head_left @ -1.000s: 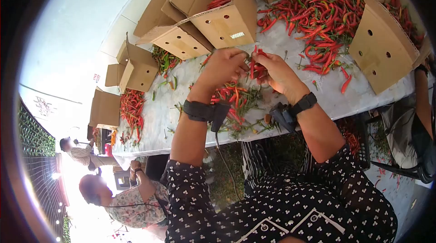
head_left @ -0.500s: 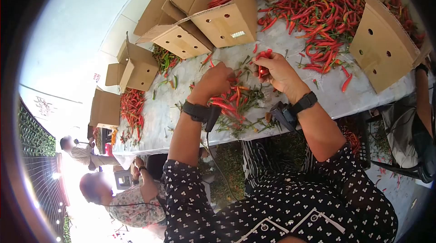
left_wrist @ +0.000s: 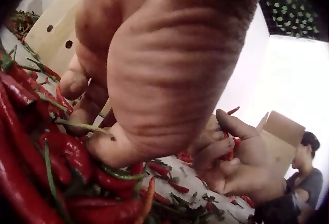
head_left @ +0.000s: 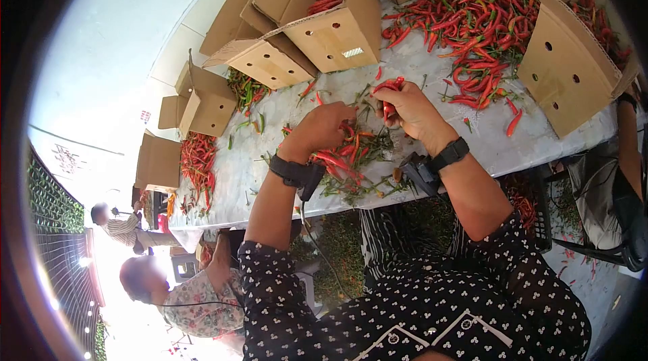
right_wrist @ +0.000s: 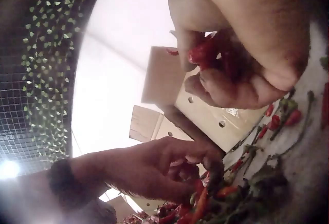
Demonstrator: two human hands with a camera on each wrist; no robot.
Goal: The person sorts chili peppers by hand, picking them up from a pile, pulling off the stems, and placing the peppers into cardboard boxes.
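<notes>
Red chilies (head_left: pixel 389 110) are gripped in the curled right hand (head_left: pixel 418 112), at the upper centre of the head frame. 1 is laid crosswise near the thumb; another is pointed downward below it, its long axis nearly upright in the frame. The left hand (head_left: pixel 320 130) is set apart, to the left, its fingers placed at a loose pile (head_left: pixel 351 151) of chilies and green stems; whether anything is pinched there cannot be told. Part of the pile is covered by that hand. In the left wrist view an orange chili (left_wrist: pixel 146 201) is pointed upward, slightly slanted, at the lower centre.

On the pale table (head_left: pixel 226 175), a large heap (head_left: pixel 472 13) of chilies is spread at the upper right. More chilies beyond are partly blocked by a right-hand box (head_left: pixel 567 70). At the upper centre, 2 open cardboard boxes (head_left: pixel 337 33) are stood side by side.
</notes>
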